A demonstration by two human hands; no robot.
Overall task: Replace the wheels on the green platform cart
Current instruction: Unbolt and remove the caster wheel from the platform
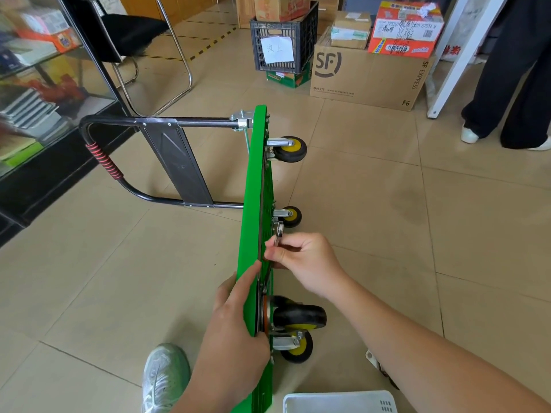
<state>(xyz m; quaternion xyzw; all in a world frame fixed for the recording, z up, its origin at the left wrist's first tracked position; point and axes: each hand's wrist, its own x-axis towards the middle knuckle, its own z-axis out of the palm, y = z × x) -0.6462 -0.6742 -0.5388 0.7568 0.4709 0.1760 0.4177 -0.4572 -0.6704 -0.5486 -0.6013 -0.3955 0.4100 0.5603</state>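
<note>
The green platform cart (pixel 253 186) stands on its long edge on the tiled floor, underside facing right. Its black handle (pixel 125 162) lies folded out to the left. Black wheels with yellow hubs stick out to the right: one far (pixel 290 149), one in the middle (pixel 291 216), and two near ones (pixel 299 315) (pixel 298 348). My left hand (pixel 235 317) grips the deck's upper edge near the closest wheels, forefinger stretched along it. My right hand (pixel 304 260) pinches a metal wrench (pixel 279 234) set against the underside just below the middle wheel.
A white plastic basket (pixel 340 402) sits at the bottom right, my sneaker (pixel 165 377) at the bottom left. A glass display cabinet (pixel 44 84) and chair are on the left. Cardboard boxes (pixel 366 76) and a black crate (pixel 283 40) are behind. A person's legs (pixel 512 84) stand at the right.
</note>
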